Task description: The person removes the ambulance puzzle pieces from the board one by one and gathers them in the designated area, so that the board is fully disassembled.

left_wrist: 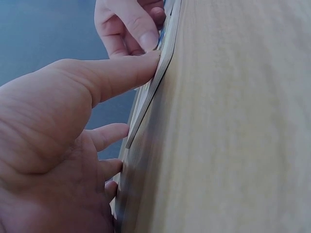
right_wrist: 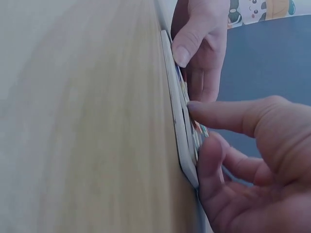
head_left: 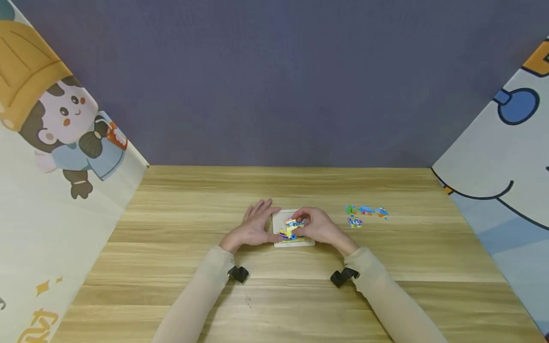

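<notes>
A small white-framed puzzle board point(head_left: 279, 217) lies flat on the table between the two hands, with colourful pieces along its near part. My left hand point(head_left: 256, 228) spreads its fingers by the board's left side, and its thumb presses on the near left part. In the left wrist view, that thumb point(left_wrist: 129, 72) is straight across the board's edge. My right hand point(head_left: 320, 226) pinches a multicoloured puzzle piece point(head_left: 294, 223) over the board; its fingers partly cover the piece. The right wrist view shows the right thumb point(right_wrist: 228, 115) low against the board's surface.
Several loose puzzle pieces point(head_left: 355, 222) lie on the wooden table point(head_left: 266, 305) to the right of the board, including a green one point(head_left: 350, 209) and a blue one point(head_left: 366, 209). A dark wall point(head_left: 283, 85) rises behind the table, with cartoon-printed panels at both sides.
</notes>
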The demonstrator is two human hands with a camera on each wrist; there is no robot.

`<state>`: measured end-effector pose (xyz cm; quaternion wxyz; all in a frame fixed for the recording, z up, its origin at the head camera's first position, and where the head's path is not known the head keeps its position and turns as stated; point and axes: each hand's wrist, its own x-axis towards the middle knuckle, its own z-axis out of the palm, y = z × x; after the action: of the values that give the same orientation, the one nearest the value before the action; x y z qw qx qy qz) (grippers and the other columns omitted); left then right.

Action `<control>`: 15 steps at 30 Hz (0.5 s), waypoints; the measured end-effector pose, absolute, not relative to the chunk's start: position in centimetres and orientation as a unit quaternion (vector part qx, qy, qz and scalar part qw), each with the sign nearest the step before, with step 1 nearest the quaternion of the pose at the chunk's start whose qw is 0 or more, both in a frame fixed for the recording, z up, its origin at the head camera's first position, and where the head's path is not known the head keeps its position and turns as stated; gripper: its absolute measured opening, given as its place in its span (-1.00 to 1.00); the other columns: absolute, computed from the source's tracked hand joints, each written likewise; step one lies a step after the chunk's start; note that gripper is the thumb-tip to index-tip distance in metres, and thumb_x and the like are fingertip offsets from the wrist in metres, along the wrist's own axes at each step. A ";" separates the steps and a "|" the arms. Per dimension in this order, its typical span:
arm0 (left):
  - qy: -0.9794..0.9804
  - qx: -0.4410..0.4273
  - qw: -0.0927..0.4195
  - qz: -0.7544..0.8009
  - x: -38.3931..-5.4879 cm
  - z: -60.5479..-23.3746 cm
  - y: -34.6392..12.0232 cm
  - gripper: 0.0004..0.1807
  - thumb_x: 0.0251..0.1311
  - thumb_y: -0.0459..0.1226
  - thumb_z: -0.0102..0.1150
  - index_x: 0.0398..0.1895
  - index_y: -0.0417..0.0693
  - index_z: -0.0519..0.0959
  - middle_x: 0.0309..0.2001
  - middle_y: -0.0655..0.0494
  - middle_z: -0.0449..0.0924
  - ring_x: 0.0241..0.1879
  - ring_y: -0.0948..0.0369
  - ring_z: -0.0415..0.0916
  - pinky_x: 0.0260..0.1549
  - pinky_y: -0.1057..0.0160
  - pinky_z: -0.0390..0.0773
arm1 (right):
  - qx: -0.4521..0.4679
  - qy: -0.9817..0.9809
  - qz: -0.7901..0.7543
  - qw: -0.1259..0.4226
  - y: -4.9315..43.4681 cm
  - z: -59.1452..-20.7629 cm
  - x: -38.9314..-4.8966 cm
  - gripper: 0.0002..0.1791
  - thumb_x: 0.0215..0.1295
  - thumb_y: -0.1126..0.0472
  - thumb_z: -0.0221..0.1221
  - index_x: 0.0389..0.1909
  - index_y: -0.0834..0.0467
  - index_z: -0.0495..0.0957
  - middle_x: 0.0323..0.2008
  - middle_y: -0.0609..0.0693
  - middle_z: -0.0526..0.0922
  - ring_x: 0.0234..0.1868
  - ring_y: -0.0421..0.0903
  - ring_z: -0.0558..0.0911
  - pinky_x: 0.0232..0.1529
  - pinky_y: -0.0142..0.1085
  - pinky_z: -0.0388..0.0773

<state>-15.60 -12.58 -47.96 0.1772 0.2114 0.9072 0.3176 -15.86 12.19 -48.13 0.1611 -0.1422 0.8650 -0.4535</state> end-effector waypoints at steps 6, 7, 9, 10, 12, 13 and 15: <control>0.911 0.209 0.176 0.310 -15.9 -48.7 -12.6 0.05 0.16 0.08 0.47 0.68 0.02 0.21 0.77 -0.09 -0.23 0.76 -0.06 -0.44 0.68 -0.19 -0.53 | -0.170 0.837 -0.484 0.188 13.1 -48.1 -16.1 -0.62 0.32 0.33 0.41 0.14 0.26 0.67 -0.10 0.15 0.69 -0.34 -0.11 0.52 -0.35 -0.40 0.48; 0.911 0.208 0.177 0.310 -15.9 -48.7 -12.6 0.05 0.17 0.09 0.47 0.68 0.03 0.21 0.77 -0.08 -0.24 0.76 -0.06 -0.44 0.68 -0.19 -0.53 | -0.171 0.835 -0.486 0.190 13.2 -48.0 -16.1 -0.62 0.33 0.33 0.40 0.14 0.27 0.67 -0.10 0.16 0.69 -0.34 -0.10 0.52 -0.35 -0.40 0.48; 0.910 0.208 0.178 0.312 -15.9 -48.8 -12.6 0.05 0.18 0.10 0.47 0.68 0.04 0.21 0.78 -0.07 -0.25 0.76 -0.05 -0.45 0.68 -0.19 -0.53 | -0.172 0.833 -0.489 0.193 13.2 -48.0 -16.1 -0.62 0.34 0.33 0.40 0.15 0.27 0.67 -0.10 0.16 0.69 -0.34 -0.11 0.53 -0.35 -0.40 0.48; 0.910 0.207 0.179 0.312 -15.9 -48.8 -12.6 0.05 0.18 0.10 0.47 0.68 0.05 0.21 0.78 -0.06 -0.25 0.76 -0.04 -0.45 0.68 -0.19 -0.53 | -0.171 0.833 -0.490 0.193 13.2 -48.0 -16.1 -0.63 0.34 0.33 0.40 0.15 0.27 0.67 -0.10 0.16 0.69 -0.34 -0.11 0.53 -0.35 -0.41 0.48; 0.910 0.208 0.179 0.311 -15.9 -48.8 -12.6 0.05 0.19 0.09 0.47 0.69 0.05 0.20 0.78 -0.06 -0.26 0.76 -0.04 -0.45 0.68 -0.19 -0.53 | -0.171 0.833 -0.489 0.193 13.2 -48.1 -16.1 -0.63 0.34 0.33 0.40 0.15 0.27 0.67 -0.10 0.15 0.69 -0.34 -0.11 0.53 -0.36 -0.41 0.48; 0.910 0.207 0.180 0.310 -15.9 -48.8 -12.6 0.04 0.19 0.09 0.47 0.69 0.05 0.20 0.78 -0.05 -0.26 0.76 -0.04 -0.45 0.68 -0.18 -0.53 | -0.170 0.833 -0.489 0.192 13.3 -48.2 -16.1 -0.63 0.35 0.33 0.40 0.15 0.27 0.67 -0.10 0.15 0.69 -0.35 -0.11 0.53 -0.36 -0.41 0.48; 0.911 0.207 0.180 0.308 -16.0 -48.8 -12.7 0.04 0.20 0.08 0.47 0.69 0.05 0.20 0.78 -0.05 -0.26 0.76 -0.04 -0.46 0.68 -0.18 -0.53 | -0.172 0.833 -0.490 0.190 13.3 -48.3 -16.2 -0.63 0.35 0.34 0.39 0.15 0.27 0.68 -0.10 0.16 0.69 -0.36 -0.12 0.52 -0.37 -0.41 0.47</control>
<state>-15.96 -12.66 -48.79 0.1798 0.2073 0.9109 0.3082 -16.18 13.27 -48.30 0.1903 -0.1717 0.8330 -0.4904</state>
